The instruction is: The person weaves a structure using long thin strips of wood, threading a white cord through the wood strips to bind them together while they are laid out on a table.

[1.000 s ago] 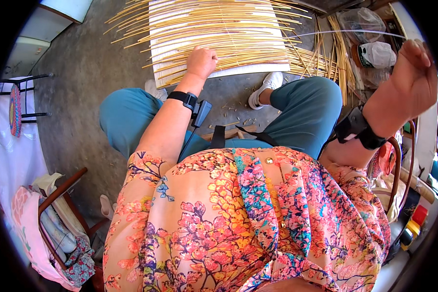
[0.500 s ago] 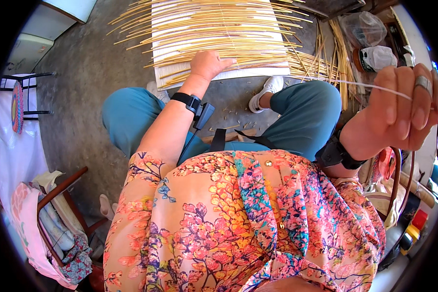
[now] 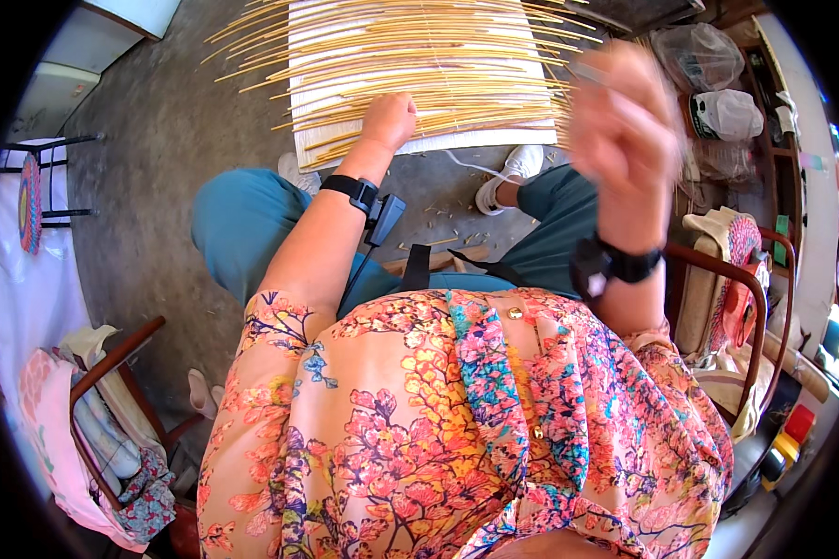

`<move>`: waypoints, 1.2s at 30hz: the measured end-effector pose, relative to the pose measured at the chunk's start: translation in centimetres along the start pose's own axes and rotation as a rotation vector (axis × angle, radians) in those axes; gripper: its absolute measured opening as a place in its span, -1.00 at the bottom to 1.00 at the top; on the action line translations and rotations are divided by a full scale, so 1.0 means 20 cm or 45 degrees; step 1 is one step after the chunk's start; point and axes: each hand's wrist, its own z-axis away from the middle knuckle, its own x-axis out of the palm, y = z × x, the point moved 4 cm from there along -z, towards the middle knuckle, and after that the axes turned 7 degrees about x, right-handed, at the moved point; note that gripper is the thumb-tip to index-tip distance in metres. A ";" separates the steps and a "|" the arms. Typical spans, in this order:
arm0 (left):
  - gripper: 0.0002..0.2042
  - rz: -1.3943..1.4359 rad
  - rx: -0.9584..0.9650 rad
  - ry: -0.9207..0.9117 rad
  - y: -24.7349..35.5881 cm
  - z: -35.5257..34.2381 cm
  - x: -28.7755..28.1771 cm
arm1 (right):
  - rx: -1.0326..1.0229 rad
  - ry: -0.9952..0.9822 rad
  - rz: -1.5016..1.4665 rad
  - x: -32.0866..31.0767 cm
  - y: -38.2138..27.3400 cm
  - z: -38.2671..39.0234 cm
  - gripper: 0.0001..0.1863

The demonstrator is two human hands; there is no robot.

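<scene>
Long, thin yellow stalks [image 3: 457,87] lie side by side across a white board [image 3: 443,142] in front of my knees, with a thin line of thread running over their middle. My left hand [image 3: 389,121] rests on the near stalks, fingers curled closed; what they pinch is hidden. Raised beyond my right knee, my right hand [image 3: 625,126] is smeared by motion, so its fingers and anything in them cannot be made out. A slack white cord [image 3: 471,166] loops down past the board's near edge toward my right shoe.
Wooden-armed chairs with cloths stand at the left [image 3: 112,359] and right [image 3: 755,298]. A black stool frame [image 3: 61,144] is at the far left. Plastic bags [image 3: 727,114] sit at the right by a shelf. Stalk scraps [image 3: 438,224] litter the floor between my feet.
My right hand has swung in from the far right toward the board. The cord, taut before, now hangs slack. My left hand stays on the stalks, its thumb now drawn in.
</scene>
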 end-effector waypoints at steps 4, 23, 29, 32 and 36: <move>-0.97 0.020 0.172 0.084 0.06 -0.01 -0.01 | 0.658 0.529 0.612 -0.44 0.61 -0.05 -0.90; -0.94 0.202 0.174 0.103 0.09 0.00 -0.06 | 0.314 0.297 2.149 -0.51 1.12 -0.10 -0.94; -0.87 0.374 0.102 0.114 0.04 0.01 -0.05 | 0.299 0.345 1.880 -0.55 1.13 -0.10 -0.97; -0.78 0.432 -0.028 0.110 0.05 0.00 -0.06 | 0.339 0.375 1.815 -0.56 1.13 -0.11 -0.97; -0.71 0.416 -0.023 0.191 0.02 0.00 -0.05 | 0.389 0.402 1.749 -0.55 1.14 -0.12 -0.91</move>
